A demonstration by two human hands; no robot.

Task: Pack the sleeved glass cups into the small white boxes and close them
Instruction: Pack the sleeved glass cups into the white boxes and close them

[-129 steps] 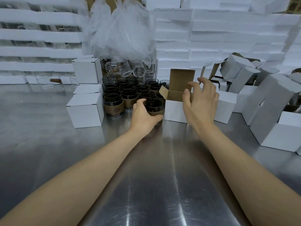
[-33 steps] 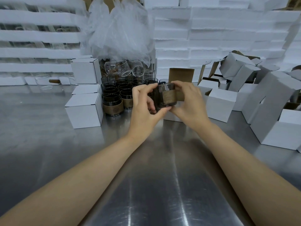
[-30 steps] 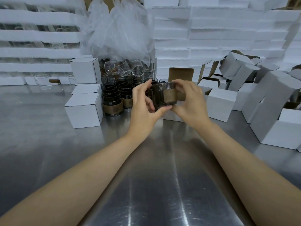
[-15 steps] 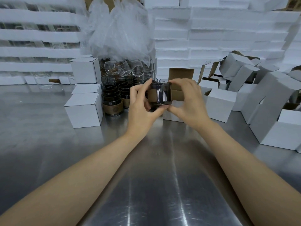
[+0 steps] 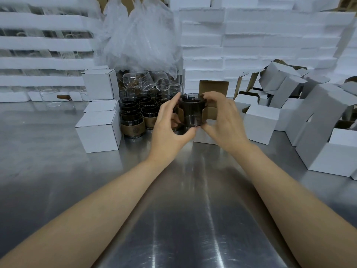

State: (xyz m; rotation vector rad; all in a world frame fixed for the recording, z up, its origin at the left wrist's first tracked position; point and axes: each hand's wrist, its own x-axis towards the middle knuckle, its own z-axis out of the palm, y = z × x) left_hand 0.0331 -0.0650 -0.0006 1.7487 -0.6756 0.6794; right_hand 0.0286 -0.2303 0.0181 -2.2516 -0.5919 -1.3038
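Both hands on one smoked glass cup (image 5: 192, 113), held in the air between them. Left hand (image 5: 170, 128) grips its left side, thumb under the base and index finger up at the rim. Right hand (image 5: 224, 122) curls round the right side, fingertips over the rim. Brown sleeve (image 5: 180, 115) shows at the cup's left. Cup roughly upright, off the steel table (image 5: 183, 209), right in front of the open white box (image 5: 204, 137) with its brown flap up. Remaining sleeved cups (image 5: 135, 115) cluster to the left, closed boxes (image 5: 98, 130) beside them. Loose open boxes (image 5: 289, 97) piled right.
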